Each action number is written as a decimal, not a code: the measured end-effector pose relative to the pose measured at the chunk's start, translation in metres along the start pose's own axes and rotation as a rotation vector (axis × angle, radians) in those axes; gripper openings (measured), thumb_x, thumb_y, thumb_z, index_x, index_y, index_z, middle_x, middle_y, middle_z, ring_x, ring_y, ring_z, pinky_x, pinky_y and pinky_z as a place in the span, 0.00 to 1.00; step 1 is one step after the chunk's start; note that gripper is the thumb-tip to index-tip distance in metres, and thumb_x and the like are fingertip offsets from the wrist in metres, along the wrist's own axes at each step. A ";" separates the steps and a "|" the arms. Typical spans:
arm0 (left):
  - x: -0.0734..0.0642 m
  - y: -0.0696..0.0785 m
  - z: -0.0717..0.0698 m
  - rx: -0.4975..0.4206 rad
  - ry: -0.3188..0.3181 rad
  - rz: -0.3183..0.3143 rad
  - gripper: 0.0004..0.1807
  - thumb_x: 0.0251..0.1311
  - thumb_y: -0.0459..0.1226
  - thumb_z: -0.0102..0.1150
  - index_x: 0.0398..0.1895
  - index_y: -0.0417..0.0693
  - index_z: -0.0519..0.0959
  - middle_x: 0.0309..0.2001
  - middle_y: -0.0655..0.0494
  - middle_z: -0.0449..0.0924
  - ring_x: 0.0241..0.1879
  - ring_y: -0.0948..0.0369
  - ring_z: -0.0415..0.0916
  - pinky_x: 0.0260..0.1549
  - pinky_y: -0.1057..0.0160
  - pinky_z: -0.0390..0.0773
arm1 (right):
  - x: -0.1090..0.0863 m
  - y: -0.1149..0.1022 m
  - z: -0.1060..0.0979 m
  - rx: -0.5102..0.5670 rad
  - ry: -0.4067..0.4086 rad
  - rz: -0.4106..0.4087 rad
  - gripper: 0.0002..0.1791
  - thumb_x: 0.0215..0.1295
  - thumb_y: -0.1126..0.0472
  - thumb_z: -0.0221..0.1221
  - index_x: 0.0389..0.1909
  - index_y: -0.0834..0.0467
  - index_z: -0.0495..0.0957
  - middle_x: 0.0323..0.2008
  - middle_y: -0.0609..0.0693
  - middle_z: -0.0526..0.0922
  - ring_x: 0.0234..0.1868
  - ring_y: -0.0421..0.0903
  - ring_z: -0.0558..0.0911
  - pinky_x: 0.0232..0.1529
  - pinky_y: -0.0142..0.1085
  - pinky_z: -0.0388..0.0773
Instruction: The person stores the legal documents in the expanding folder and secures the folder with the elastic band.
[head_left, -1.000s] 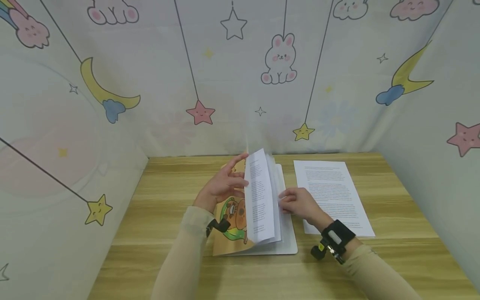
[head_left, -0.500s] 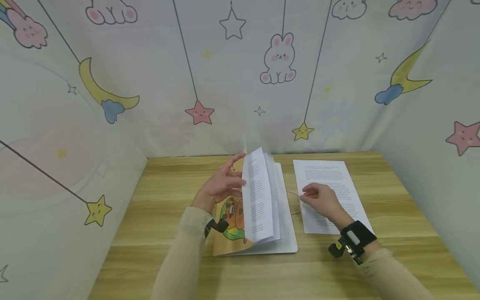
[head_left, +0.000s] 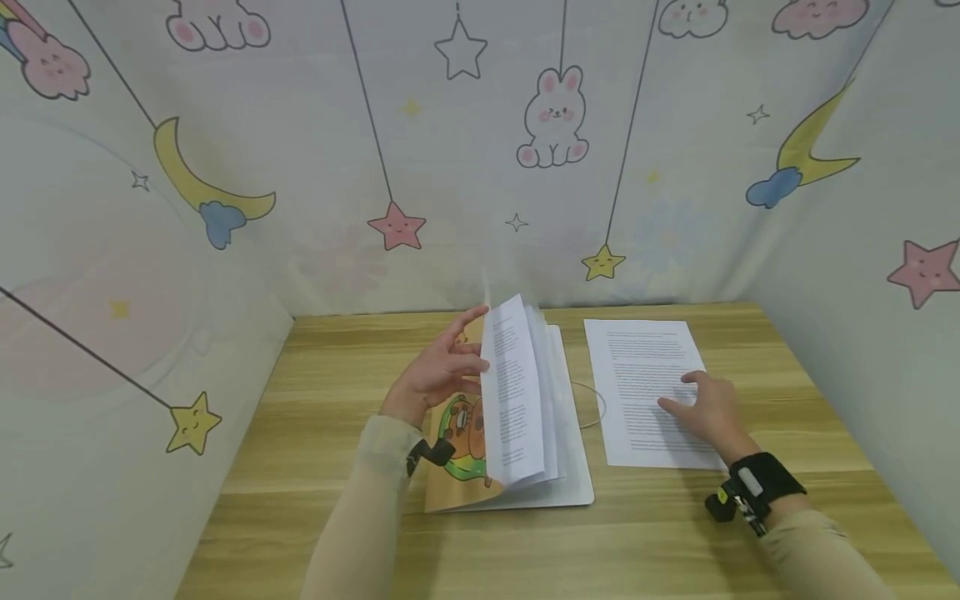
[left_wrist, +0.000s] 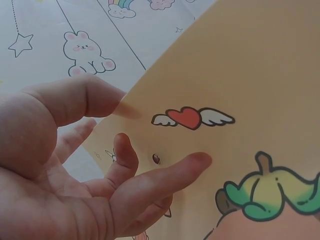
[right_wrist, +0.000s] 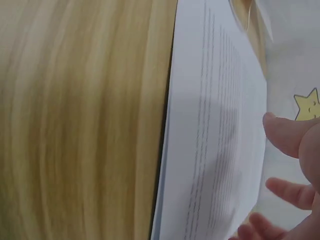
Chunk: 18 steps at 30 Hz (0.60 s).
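Note:
Near the table's middle lies a partly opened folder (head_left: pixel 465 492) with a tan cartoon cover and printed sheets (head_left: pixel 513 392) standing half lifted inside. Against the cover's raised edge rests my left hand (head_left: pixel 438 375). The left wrist view shows its fingers, mostly extended, touching the cover (left_wrist: pixel 260 75) beside a winged heart. My right hand (head_left: pixel 712 412) hovers over or lightly touches a printed paper stack (head_left: pixel 637 392); which one I cannot tell. Its fingers are spread with nothing between them. A thin cord loop (head_left: pixel 603 404) sticks out from the folder's right side towards the paper.
The wooden table (head_left: pixel 322 417) stretches around the folder and paper. Pale cartoon-printed curtains or panels (head_left: pixel 480 167) enclose its back and both sides. Each wrist carries a small strapped camera (head_left: pixel 723 504).
My right hand has gone from the folder's right edge across to the printed paper and let go of the cord, now a loose loop. My left hand keeps its place on the cover.

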<state>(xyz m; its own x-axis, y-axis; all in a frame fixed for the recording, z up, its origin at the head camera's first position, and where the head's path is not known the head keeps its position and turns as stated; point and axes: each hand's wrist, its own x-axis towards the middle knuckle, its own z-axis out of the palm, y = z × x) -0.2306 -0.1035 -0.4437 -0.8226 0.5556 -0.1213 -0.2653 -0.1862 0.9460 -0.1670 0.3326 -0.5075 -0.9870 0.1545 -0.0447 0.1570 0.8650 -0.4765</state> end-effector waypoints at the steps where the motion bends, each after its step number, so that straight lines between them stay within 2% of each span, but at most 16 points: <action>1: -0.001 0.000 0.000 -0.005 0.003 -0.001 0.49 0.65 0.20 0.56 0.80 0.76 0.59 0.65 0.18 0.66 0.52 0.36 0.79 0.39 0.49 0.87 | -0.001 0.002 -0.001 -0.021 -0.009 0.032 0.42 0.64 0.50 0.71 0.64 0.78 0.68 0.58 0.83 0.71 0.57 0.74 0.69 0.54 0.63 0.71; 5: -0.001 0.001 0.000 -0.007 0.011 -0.002 0.49 0.65 0.20 0.56 0.79 0.76 0.60 0.65 0.18 0.67 0.51 0.38 0.80 0.39 0.49 0.87 | -0.004 0.006 -0.004 -0.078 -0.075 0.167 0.53 0.60 0.46 0.74 0.69 0.80 0.60 0.60 0.85 0.66 0.57 0.76 0.64 0.52 0.63 0.70; 10: -0.002 0.001 0.000 -0.002 0.012 -0.002 0.49 0.65 0.20 0.56 0.80 0.76 0.60 0.66 0.19 0.66 0.51 0.38 0.80 0.39 0.50 0.87 | -0.004 0.009 -0.006 -0.124 -0.133 0.275 0.62 0.54 0.41 0.76 0.71 0.80 0.54 0.58 0.86 0.62 0.56 0.78 0.64 0.49 0.65 0.72; 18: -0.004 0.001 -0.003 0.005 0.012 0.012 0.49 0.66 0.20 0.56 0.81 0.75 0.58 0.65 0.18 0.66 0.48 0.42 0.82 0.38 0.50 0.87 | 0.000 0.012 -0.007 -0.132 -0.145 0.345 0.62 0.52 0.40 0.78 0.66 0.81 0.55 0.54 0.84 0.64 0.56 0.78 0.63 0.52 0.63 0.71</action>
<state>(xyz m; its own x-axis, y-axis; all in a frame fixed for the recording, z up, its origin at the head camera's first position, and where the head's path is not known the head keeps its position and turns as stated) -0.2294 -0.1080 -0.4429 -0.8317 0.5436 -0.1130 -0.2524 -0.1888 0.9490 -0.1649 0.3459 -0.5071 -0.8690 0.3858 -0.3100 0.4737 0.8295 -0.2957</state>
